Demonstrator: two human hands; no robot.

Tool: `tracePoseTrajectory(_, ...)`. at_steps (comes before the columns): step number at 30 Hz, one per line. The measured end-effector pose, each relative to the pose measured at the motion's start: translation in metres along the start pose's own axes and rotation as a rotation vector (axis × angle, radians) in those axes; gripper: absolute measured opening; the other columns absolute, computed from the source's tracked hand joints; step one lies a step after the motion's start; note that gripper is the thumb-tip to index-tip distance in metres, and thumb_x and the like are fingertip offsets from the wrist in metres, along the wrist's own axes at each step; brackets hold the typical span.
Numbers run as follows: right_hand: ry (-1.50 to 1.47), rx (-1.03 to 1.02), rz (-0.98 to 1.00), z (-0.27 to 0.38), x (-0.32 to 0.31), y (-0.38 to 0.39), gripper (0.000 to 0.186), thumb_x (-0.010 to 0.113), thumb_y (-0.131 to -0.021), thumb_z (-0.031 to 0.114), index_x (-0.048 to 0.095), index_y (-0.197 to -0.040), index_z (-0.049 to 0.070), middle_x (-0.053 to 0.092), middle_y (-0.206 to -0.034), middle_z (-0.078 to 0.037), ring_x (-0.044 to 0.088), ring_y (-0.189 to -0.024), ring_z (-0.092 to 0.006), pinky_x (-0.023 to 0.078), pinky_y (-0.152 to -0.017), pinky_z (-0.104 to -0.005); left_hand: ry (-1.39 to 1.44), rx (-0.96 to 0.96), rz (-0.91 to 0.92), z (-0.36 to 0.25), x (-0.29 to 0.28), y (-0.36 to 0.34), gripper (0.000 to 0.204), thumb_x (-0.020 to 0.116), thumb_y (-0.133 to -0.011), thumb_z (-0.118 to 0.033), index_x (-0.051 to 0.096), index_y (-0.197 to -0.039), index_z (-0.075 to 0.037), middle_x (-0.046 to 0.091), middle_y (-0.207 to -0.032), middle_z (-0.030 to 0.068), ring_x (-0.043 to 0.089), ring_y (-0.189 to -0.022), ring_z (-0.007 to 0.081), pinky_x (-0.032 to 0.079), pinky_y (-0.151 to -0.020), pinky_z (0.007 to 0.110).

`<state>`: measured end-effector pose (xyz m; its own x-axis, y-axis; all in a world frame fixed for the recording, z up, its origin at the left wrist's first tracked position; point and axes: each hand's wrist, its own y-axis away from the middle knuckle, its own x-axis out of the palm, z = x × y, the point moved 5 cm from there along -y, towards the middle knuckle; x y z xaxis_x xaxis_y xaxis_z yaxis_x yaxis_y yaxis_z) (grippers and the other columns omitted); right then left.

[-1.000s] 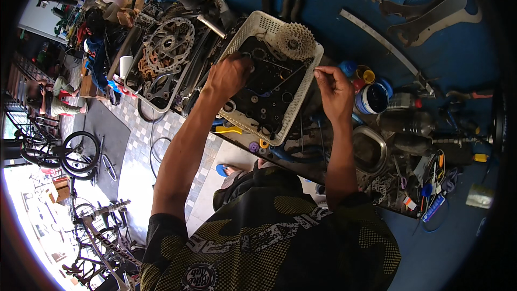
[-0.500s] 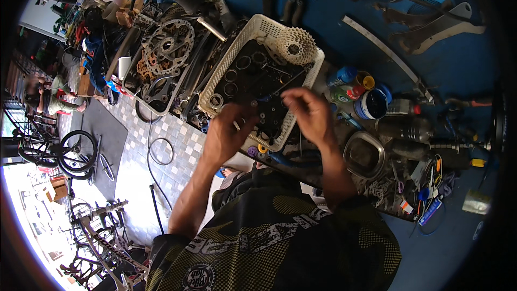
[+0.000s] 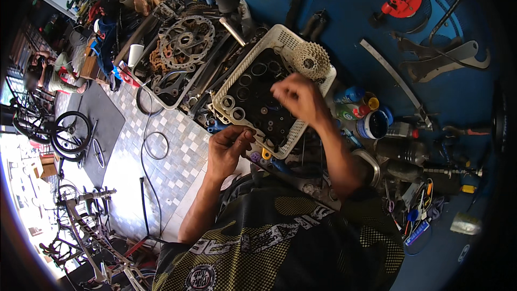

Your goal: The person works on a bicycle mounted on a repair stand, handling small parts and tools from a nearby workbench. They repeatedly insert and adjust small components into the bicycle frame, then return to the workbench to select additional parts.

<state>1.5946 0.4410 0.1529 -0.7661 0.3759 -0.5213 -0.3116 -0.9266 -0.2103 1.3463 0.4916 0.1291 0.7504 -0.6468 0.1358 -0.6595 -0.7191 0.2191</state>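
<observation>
A cream perforated plastic basket (image 3: 223, 92) holds dark small parts, among them several rings and washers. A bicycle cassette (image 3: 311, 60) lies at its far right corner. My left hand (image 3: 229, 150) is at the basket's near left edge, thumb and fingertips pinched together; whatever is between them is too small to name. Next to those fingers lies a metal ring (image 3: 237, 113) inside the basket. My right hand (image 3: 302, 99) hovers over the basket's right half with its fingers curled in, and what they may hold is hidden.
Left of the basket, a tray (image 3: 171, 105) carries chainrings (image 3: 187, 39) and other bike parts. To the right stand an open blue-rimmed tub (image 3: 372, 124) and bottles. Hand tools hang on the blue board behind. A person (image 3: 56, 78) sits far left, near bicycles.
My left hand has drawn back from over the parts to the basket's near edge, its fingers pinching. My right hand has moved further over the basket, its fingers curling. The whole view has shifted slightly.
</observation>
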Motion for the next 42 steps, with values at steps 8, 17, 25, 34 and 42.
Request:
tracePoseTrajectory(8, 0.815, 0.017, 0.126, -0.093, 0.016, -0.065, 0.022, 0.074, -0.090, 0.010, 0.079, -0.110, 0.008, 0.068, -0.113, -0.009, 0.073, -0.095, -0.0332, 0.059, -0.083, -0.0465, -0.112, 0.036, -0.096, 0.011, -0.021, 0.022, 0.023, 0.071, -0.103, -0.020, 0.076, -0.110, 0.001, 0.075, -0.089, 0.0040, 0.064, -0.071, 0.0069, 0.051, -0.061, 0.024)
tracePoseTrajectory(17, 0.912, 0.047, 0.130, -0.097, 0.027, -0.073, 0.010, 0.073, -0.083, 0.005, 0.074, -0.093, 0.004, 0.067, -0.110, -0.015, 0.072, -0.099, -0.0363, 0.058, -0.086, -0.0493, -0.095, -0.049, -0.107, 0.020, -0.040, 0.046, 0.022, 0.071, -0.103, -0.020, 0.076, -0.110, 0.001, 0.076, -0.091, 0.0043, 0.065, -0.075, 0.0072, 0.052, -0.062, 0.024)
tracePoseTrajectory(25, 0.478, 0.061, -0.019, -0.066, 0.001, -0.064, 0.015, 0.076, -0.087, 0.006, 0.063, -0.096, 0.005, 0.073, -0.098, -0.014, 0.072, -0.087, -0.0368, 0.056, -0.077, -0.0464, -0.063, -0.081, -0.157, 0.018, -0.064, 0.071, 0.020, 0.069, -0.104, -0.018, 0.075, -0.106, 0.002, 0.075, -0.089, 0.0043, 0.066, -0.073, 0.0080, 0.052, -0.062, 0.024)
tracePoseTrajectory(34, -0.599, 0.104, 0.112, 0.065, 0.054, -0.009, 0.027, 0.075, -0.098, 0.007, 0.075, -0.125, 0.003, 0.076, -0.103, -0.004, 0.064, -0.081, -0.0051, 0.050, -0.067, -0.0200, 0.044, 0.024, -0.251, -0.004, -0.119, 0.126, 0.016, 0.072, -0.101, -0.012, 0.075, -0.105, 0.004, 0.074, -0.087, 0.0070, 0.065, -0.070, 0.0092, 0.052, -0.060, 0.025)
tracePoseTrajectory(42, -0.738, 0.033, 0.481, 0.210, 0.240, 0.023, 0.021, 0.071, -0.099, -0.001, 0.073, -0.120, -0.001, 0.074, -0.098, -0.001, 0.065, -0.087, -0.0048, 0.051, -0.076, -0.0203, 0.029, 0.155, -0.635, -0.022, -0.224, 0.277, 0.009, 0.078, -0.096, -0.006, 0.076, -0.102, -0.001, 0.076, -0.090, 0.0034, 0.064, -0.075, 0.0059, 0.050, -0.062, 0.022)
